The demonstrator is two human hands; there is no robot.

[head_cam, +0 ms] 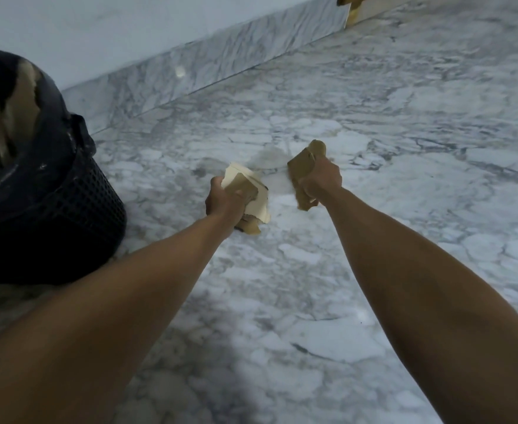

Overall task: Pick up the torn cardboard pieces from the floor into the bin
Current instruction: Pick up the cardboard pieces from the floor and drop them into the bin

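Observation:
My left hand (224,203) grips a bunch of torn cardboard pieces (253,191), cream on one side and brown on the other, held just above the marble floor. My right hand (322,179) is closed on another bunch of brown cardboard pieces (302,169), a little farther out and to the right. The black mesh bin (68,206) stands at the left with a dark liner, and brown torn cardboard (19,99) shows inside it. Both arms stretch forward, with the bin left of my left hand.
A white wall with a marble skirting (221,62) runs diagonally behind the bin. A wooden door frame or furniture foot (352,13) shows at the top. The grey-veined marble floor (404,148) spreads to the right and front.

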